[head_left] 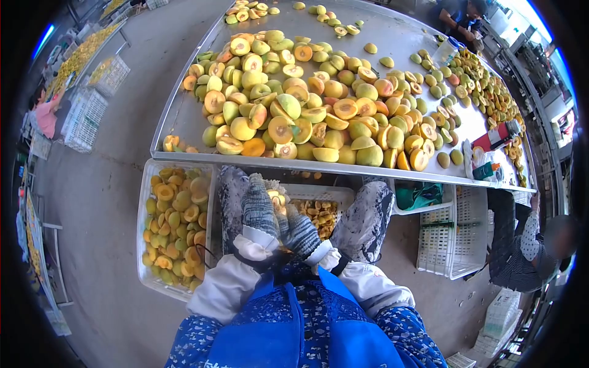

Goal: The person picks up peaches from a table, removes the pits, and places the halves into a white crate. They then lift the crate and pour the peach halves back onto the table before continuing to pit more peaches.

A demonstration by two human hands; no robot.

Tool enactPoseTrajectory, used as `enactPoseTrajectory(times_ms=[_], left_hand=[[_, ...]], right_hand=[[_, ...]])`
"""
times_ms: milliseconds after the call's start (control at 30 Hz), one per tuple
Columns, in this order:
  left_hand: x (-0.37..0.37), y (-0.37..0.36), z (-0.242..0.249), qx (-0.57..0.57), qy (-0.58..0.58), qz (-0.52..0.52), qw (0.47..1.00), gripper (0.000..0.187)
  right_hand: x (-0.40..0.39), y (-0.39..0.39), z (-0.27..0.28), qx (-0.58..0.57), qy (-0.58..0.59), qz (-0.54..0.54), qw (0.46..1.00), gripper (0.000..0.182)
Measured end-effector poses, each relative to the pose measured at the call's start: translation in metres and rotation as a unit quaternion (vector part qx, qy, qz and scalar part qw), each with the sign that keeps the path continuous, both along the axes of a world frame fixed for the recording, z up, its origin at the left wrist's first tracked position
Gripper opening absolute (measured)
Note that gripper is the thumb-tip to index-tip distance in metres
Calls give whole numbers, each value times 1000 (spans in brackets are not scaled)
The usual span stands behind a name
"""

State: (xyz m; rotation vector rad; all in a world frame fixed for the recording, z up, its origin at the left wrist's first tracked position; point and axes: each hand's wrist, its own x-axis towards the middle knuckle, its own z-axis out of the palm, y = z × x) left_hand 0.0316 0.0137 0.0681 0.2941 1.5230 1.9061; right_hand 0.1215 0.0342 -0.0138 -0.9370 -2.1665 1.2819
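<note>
My left hand [259, 207], in a grey knitted glove, is closed around a halved yellow peach [277, 199] over my lap. My right hand [300, 232], gloved alike, is closed with its fingertips against the fruit; anything else inside it is hidden. Below the hands, between my knees, a white crate [345, 195] holds orange-brown pieces [321, 216]. In front lies a large heap of halved peaches [294, 110], green-yellow outside with orange flesh, on a metal table [178, 132].
To my left a white crate [145, 184] is full of peach halves. Stacked white crates [437, 248] stand right. A red-and-black object [497, 135] and a green bottle [485, 170] lie on the table's right. Co-workers sit at right [527, 251] and far side [460, 21].
</note>
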Motion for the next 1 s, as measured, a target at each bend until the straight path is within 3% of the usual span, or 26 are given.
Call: enactPoseTrajectory(times_ms=[67,200,267,300,333,400,467,500,533,567,600,667,733,800,833,867,900,933,1000], left_hand=[[7,0,26,-34,17,14,999,37],[3,3,-14,16,-86,54,995,39],[-6,2,-35,-42,42,-23,998,39],[-2,3,-34,-42,42,-24,998,39],[2,5,-32,-53,34,6,998,39],[7,6,-17,-63,30,35,997,38],[9,5,14,-5,-7,9,1000,37],[-3,11,9,14,-123,-16,992,39],[-2,9,7,14,-123,-16,992,39],[1,7,7,3,-81,1,997,40],[4,5,13,-8,-40,18,999,41],[-2,3,9,-2,-49,-21,999,41],[-7,5,11,8,-57,-55,997,42],[-11,2,19,-38,13,-118,992,43],[-8,2,24,-22,75,-82,994,44],[-14,0,23,-34,45,-139,989,43],[-14,-2,25,-38,63,-130,989,43],[-13,-3,26,-44,82,-120,988,43],[-19,-5,-17,-86,43,-148,984,45]], right_hand=[[1,-1,1,-8,28,6,1000,25],[4,0,11,-33,40,9,999,25],[5,-2,6,-41,60,17,997,26],[4,-5,3,-62,119,32,990,26],[4,-5,2,-82,178,48,979,26],[5,-8,8,-66,160,18,985,27],[4,-7,11,-51,139,-11,989,27],[4,-5,11,107,155,6,982,27],[4,-3,13,262,169,21,950,27],[13,-1,17,4,140,95,986,29],[16,2,27,3,139,94,986,29],[17,11,44,-246,108,121,956,32],[21,17,40,-214,96,141,962,32],[25,21,32,87,115,169,975,37],[26,26,61,-161,-23,187,969,34],[26,27,56,-138,3,192,972,31],[26,29,32,48,25,201,978,31],[24,29,11,230,55,202,950,31],[23,27,14,66,-31,210,975,28]])
